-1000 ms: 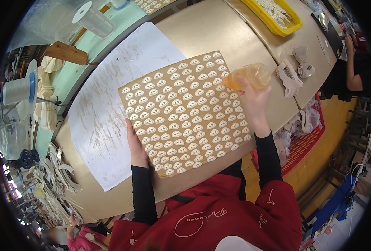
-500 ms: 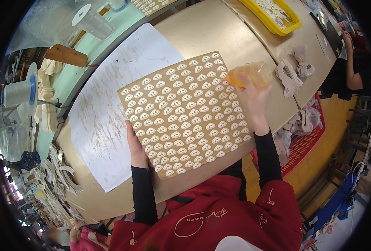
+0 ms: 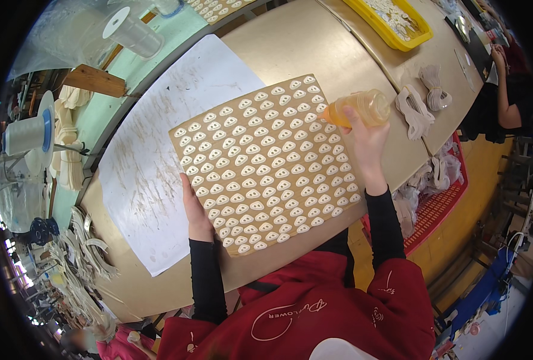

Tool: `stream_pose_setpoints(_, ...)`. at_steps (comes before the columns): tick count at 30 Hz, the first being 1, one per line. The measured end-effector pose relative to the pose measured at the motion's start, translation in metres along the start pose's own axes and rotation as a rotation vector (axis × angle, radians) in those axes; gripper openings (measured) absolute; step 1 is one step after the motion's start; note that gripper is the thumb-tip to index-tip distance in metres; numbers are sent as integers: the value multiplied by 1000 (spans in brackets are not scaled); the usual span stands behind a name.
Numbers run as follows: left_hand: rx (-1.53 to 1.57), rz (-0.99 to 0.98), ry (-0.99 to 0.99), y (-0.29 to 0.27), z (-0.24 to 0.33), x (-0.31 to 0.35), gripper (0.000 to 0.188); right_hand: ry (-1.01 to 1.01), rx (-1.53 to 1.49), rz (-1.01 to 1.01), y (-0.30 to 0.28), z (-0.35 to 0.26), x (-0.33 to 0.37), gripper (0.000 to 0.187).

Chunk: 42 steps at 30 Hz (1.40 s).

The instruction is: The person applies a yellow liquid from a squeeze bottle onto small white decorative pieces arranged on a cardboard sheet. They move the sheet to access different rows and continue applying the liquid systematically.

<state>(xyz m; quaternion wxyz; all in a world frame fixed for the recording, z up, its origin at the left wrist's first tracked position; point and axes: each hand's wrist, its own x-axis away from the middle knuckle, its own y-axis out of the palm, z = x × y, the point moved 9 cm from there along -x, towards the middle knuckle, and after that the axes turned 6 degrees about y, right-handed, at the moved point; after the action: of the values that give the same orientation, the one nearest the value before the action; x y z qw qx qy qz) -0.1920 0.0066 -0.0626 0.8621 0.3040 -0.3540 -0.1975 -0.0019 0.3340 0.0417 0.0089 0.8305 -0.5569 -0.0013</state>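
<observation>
A square brown board (image 3: pixel 236 109) fills the middle of the view, tilted, over the table. Rows of small white rounded-triangle pieces (image 3: pixel 258 158), each with dark dots, cover it. My left hand (image 3: pixel 195 210) grips the board's left edge, thumb along the side and the other fingers hidden beneath. In my right hand (image 3: pixel 365 144) is a clear squeeze bottle (image 3: pixel 368 107) of amber liquid, lying almost level. Its orange tip (image 3: pixel 327 114) points left at the pieces near the board's right edge. Whether liquid comes out is too small to tell.
Under the board lies a white sheet (image 3: pixel 140 192) with brown smears on the tan table (image 3: pixel 278 36). A yellow tray (image 3: pixel 407 43) of white pieces is at the far right, with bundled pale strips (image 3: pixel 415 113) nearer. A red basket (image 3: pixel 434 210) stands below the table's right side.
The board and my left hand look unmoved. The bottle and my right hand have shifted only very slightly. At lower left, a person in pink has moved an arm.
</observation>
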Motion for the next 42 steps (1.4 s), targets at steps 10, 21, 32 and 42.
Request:
stream_pose_setpoints(10, 3, 9, 5, -1, 0, 0, 62, 18, -11, -16, -3, -5, -1, 22)
stream_pose_setpoints(21, -3, -17, 3, 1, 0, 0, 61, -53, 114, -13, -6, -7, -6, 22)
stream_pose_setpoints(32, -16, -8, 5, 3, 0, 0, 62, -121, 227, -75, 2, -19, -13, 24)
stream_pose_setpoints(42, -24, 2, 9, 4, 1, 1, 62, -37, 147, -52, -3, -9, -16, 25)
